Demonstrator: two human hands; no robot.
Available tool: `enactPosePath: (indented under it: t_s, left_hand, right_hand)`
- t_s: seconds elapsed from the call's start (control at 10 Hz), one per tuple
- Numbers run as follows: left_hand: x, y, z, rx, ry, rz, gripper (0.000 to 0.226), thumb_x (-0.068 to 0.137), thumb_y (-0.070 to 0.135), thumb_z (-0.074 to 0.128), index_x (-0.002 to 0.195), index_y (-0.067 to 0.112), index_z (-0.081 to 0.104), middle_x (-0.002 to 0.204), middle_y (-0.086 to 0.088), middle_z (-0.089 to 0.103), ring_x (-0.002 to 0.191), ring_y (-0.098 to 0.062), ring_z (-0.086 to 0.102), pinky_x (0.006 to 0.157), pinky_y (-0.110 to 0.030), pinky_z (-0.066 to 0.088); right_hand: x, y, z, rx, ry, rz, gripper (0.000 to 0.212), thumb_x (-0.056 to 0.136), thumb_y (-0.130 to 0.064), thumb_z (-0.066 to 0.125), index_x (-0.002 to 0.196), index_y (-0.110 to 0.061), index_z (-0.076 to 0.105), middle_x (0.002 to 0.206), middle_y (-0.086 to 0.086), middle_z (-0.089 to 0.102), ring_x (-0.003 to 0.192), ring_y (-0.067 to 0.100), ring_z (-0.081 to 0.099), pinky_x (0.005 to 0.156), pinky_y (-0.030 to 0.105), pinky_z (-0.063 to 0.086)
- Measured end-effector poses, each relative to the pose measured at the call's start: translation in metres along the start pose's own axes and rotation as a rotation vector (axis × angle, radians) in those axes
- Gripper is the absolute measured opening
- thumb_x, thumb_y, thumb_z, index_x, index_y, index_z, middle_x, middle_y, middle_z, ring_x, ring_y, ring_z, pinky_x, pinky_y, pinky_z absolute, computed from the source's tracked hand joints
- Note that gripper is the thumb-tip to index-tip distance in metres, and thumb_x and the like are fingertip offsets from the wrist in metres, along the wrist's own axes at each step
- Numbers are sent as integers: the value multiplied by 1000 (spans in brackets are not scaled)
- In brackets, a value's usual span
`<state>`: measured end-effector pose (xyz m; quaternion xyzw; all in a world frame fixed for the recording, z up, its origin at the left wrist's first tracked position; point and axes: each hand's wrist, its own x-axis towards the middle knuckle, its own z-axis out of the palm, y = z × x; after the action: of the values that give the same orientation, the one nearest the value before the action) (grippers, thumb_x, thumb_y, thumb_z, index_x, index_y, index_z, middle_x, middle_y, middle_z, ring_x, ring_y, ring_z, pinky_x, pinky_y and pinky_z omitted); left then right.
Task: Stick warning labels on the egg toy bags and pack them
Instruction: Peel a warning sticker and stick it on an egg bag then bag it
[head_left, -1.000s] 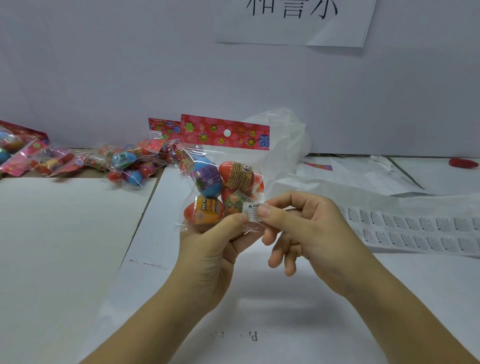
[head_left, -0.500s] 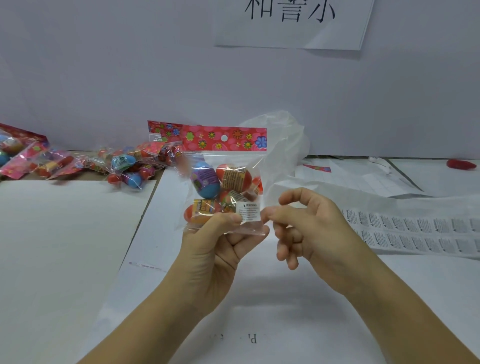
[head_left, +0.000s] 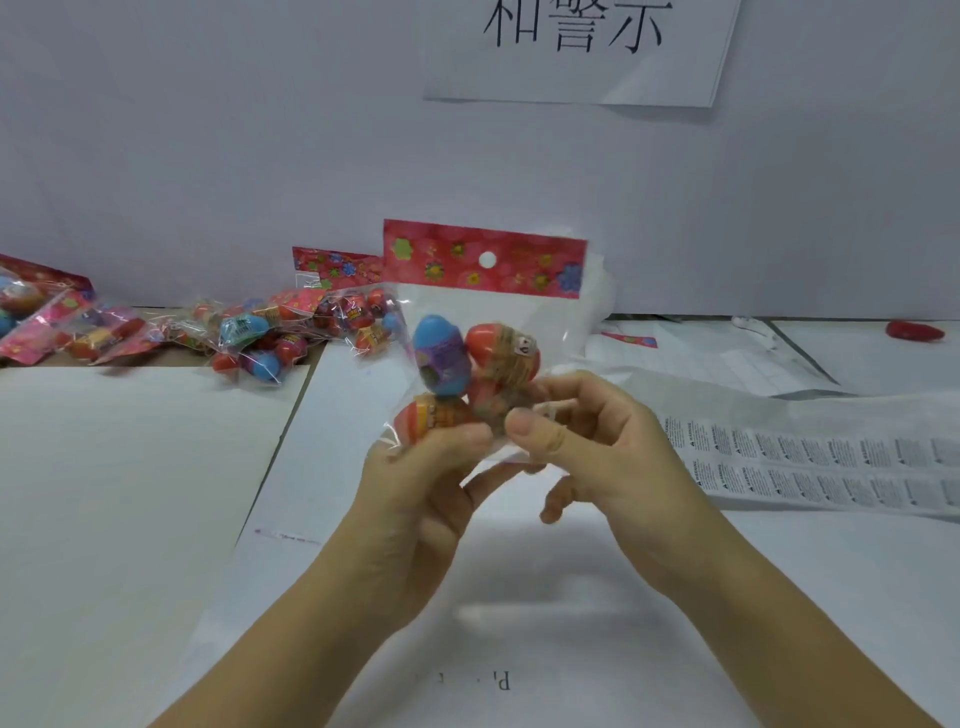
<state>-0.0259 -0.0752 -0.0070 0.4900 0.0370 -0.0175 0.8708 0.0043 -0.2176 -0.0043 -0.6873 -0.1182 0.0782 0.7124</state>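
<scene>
I hold a clear egg toy bag (head_left: 470, 358) upright above the table; it has a red flowered header card and blue and orange eggs inside. My left hand (head_left: 421, 488) grips its lower left corner, thumb on the front. My right hand (head_left: 597, 447) pinches the lower right corner, thumb pressing the front where the small white warning label was stuck; the thumb hides that label. A sheet of warning labels (head_left: 826, 457) lies on the table to the right.
A heap of other egg toy bags (head_left: 249, 338) lies at the back left against the wall. A large clear plastic bag (head_left: 597, 312) stands behind the held bag. White paper sheets (head_left: 130, 493) cover the table. A red object (head_left: 914, 331) lies far right.
My right thumb has come down over the warning label on the bag's lower right corner and now covers it. The bag has shifted slightly right and tilted.
</scene>
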Motion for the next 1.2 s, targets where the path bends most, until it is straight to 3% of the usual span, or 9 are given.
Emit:
enactPosePath:
  t_s: [0.1, 0.2, 0.3, 0.6, 0.7, 0.9, 1.0, 1.1, 1.2]
  left_hand:
    - [4, 4, -12, 46, -86, 43, 67, 53, 43, 65, 111, 9, 71, 111, -18, 70, 101, -33, 67, 83, -42, 57]
    - [12, 5, -22, 232, 11, 132, 16, 74, 44, 75, 76, 29, 79, 84, -1, 75, 78, -16, 71, 62, -27, 59]
    - [15, 8, -21, 258, 138, 169, 31, 57, 49, 70, 72, 24, 79, 80, -5, 74, 69, -16, 71, 52, -25, 55]
    - [15, 5, -20, 312, 174, 171, 33, 54, 53, 69, 72, 29, 80, 83, -5, 76, 72, -19, 73, 56, -29, 58]
    - [14, 7, -19, 343, 176, 193, 32, 54, 55, 68, 71, 29, 80, 80, -2, 76, 70, -17, 73, 58, -29, 60]
    - [16, 14, -22, 462, 125, 240, 28, 59, 53, 67, 74, 33, 79, 79, 2, 76, 72, -15, 74, 55, -21, 56]
    - [16, 13, -24, 421, 121, 226, 29, 57, 55, 66, 75, 37, 79, 83, 2, 77, 76, -17, 74, 57, -25, 59]
    - [15, 13, -23, 371, 125, 194, 29, 55, 55, 66, 74, 37, 79, 82, 0, 77, 72, -18, 74, 54, -25, 58]
    - [16, 17, -24, 352, 145, 181, 29, 55, 53, 66, 71, 32, 80, 80, -2, 76, 68, -18, 74, 53, -25, 58]
  right_hand:
    - [2, -5, -9, 3, -55, 23, 27, 57, -34, 82, 77, -21, 70, 78, 1, 71, 66, 16, 67, 44, 28, 51]
    - [1, -8, -14, -111, -138, 70, 28, 61, -31, 88, 79, -19, 71, 77, 0, 72, 60, 18, 67, 46, 28, 51]
    - [4, -6, -13, -111, -92, 82, 49, 54, -43, 78, 95, -18, 68, 76, -1, 72, 65, 16, 68, 50, 31, 55]
    - [12, -2, -18, -122, -5, 4, 27, 73, -35, 66, 84, -11, 68, 67, -4, 69, 56, 7, 62, 46, 26, 54]
    - [11, 0, -18, -233, 2, -6, 15, 89, -30, 60, 87, -16, 65, 69, -8, 66, 61, 5, 63, 54, 32, 56]
    - [7, 6, -22, -808, 68, -189, 29, 87, -60, 39, 84, -34, 51, 75, -13, 63, 74, 10, 64, 71, 40, 52]
    - [13, 4, -25, -426, 43, -109, 37, 74, -65, 47, 92, -34, 58, 74, -17, 65, 66, 6, 65, 58, 33, 54]
    - [16, 3, -29, -316, -103, -11, 40, 69, -62, 56, 87, -28, 67, 76, -10, 70, 66, 12, 69, 50, 26, 53]
    - [17, 3, -31, -268, -96, -57, 20, 82, -43, 60, 69, -30, 67, 69, -5, 67, 62, 18, 69, 47, 25, 52]
